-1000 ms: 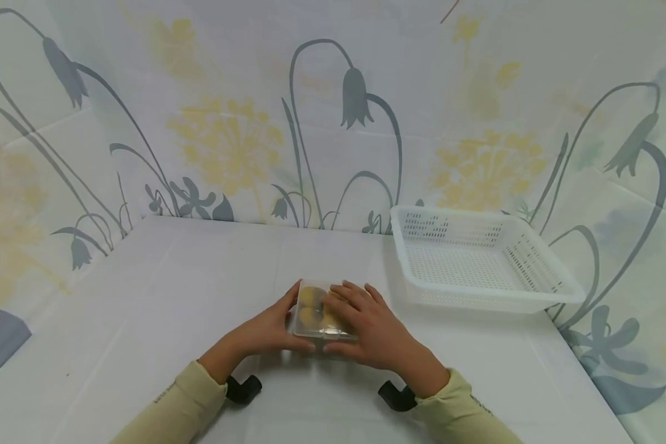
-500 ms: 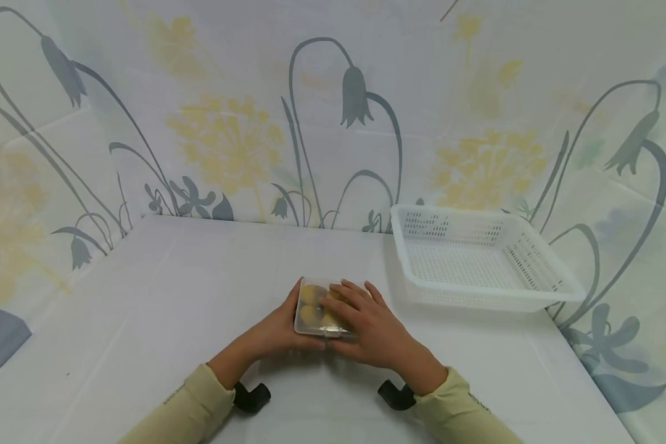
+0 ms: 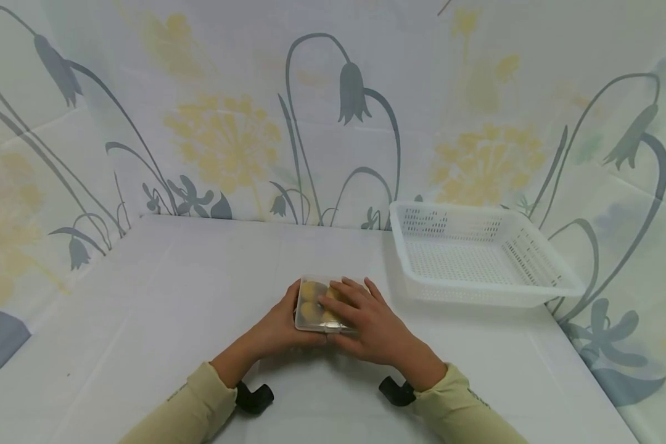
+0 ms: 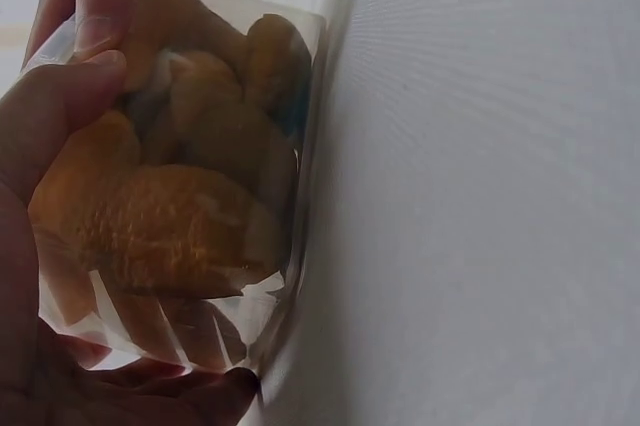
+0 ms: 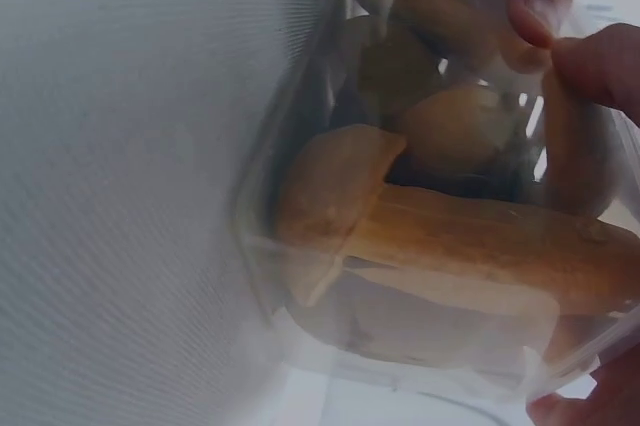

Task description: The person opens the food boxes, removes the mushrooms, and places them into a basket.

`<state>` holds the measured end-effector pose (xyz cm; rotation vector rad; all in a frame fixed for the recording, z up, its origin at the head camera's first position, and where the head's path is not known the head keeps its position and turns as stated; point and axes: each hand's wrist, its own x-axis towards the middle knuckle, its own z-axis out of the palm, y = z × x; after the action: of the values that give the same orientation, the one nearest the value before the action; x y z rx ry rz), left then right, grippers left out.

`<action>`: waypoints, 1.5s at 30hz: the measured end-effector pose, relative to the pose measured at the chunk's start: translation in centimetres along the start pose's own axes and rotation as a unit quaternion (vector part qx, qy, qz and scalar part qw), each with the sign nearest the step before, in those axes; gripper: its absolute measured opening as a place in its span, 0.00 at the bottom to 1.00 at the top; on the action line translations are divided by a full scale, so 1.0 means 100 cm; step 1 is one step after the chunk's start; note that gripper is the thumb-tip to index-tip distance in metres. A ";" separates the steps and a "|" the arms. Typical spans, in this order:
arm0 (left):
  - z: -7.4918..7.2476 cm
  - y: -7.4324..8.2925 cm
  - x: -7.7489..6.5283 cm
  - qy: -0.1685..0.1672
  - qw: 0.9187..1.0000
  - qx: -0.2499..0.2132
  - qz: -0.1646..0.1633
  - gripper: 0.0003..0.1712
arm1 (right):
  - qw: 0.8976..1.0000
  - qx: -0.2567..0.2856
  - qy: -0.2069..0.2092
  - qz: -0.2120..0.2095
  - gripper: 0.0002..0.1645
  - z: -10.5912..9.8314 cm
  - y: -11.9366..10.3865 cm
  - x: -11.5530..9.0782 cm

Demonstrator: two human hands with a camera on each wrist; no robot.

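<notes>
A clear plastic box (image 3: 311, 330) sits on the white table. Yellow-brown pieces (image 4: 185, 226) show through its lid and walls; one mushroom-shaped piece (image 5: 440, 231) has a cap and a thick stem. My left hand (image 3: 280, 327) holds the box's left side, thumb along the near edge and fingers round toward the back. My right hand (image 3: 374, 327) spans the right side, its fingers spread over the lid and its thumb at the near edge. Both thumbs meet close together by the front catch. The right hand hides the lid's right part.
A white perforated basket (image 3: 488, 296) stands at the back right of the white table (image 3: 200, 265). A floral cloth (image 3: 227, 123) hangs behind. Black curved pieces (image 3: 255, 399) stick out below each wrist.
My left hand has shifted slightly right and forward, its thumb moving along the near edge toward the right thumb. The right hand remains over the lid. The head view has tilted slightly.
</notes>
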<state>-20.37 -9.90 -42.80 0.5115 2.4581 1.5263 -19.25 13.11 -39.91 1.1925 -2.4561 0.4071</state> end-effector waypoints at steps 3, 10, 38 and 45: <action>0.000 0.000 0.000 0.006 1.000 0.003 0.006 0.68 | 1.000 0.009 0.013 -0.009 0.36 0.003 0.001 -0.001; 0.000 0.001 0.000 0.017 1.000 0.014 0.013 0.66 | 0.998 0.020 0.055 -0.030 0.31 0.011 0.001 -0.002; 0.001 0.003 -0.003 0.035 0.998 0.025 0.047 0.57 | 0.991 -0.025 0.099 -0.086 0.26 0.011 -0.003 0.001; 0.003 0.004 -0.002 0.038 0.997 0.037 0.057 0.56 | 0.988 -0.054 0.110 -0.093 0.26 0.012 -0.001 0.001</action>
<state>-20.03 -9.55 -42.53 0.6283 2.5933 1.5267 -19.46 12.47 -40.93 1.2458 -2.1324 0.3275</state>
